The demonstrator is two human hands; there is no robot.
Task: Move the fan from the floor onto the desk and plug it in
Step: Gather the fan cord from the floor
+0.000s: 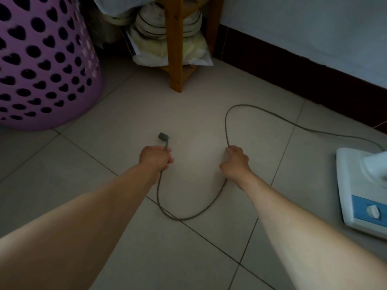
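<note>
The fan's white base (356,191) with a blue panel and a white knob stands on the tiled floor at the right edge; its upper part is cut off. A grey cord (272,117) runs from it across the floor in a big loop. My left hand (156,157) is shut on the cord just below the dark grey plug (163,136), which sticks up above my fist. My right hand (235,162) grips the same cord farther along. A slack loop of cord hangs between both hands onto the tiles.
A purple laundry basket (41,63) with heart-shaped holes stands at the left. A wooden furniture leg (175,45) stands ahead, with white bags and bowls (167,21) behind it. A dark skirting board (303,80) and a pale wall run along the right.
</note>
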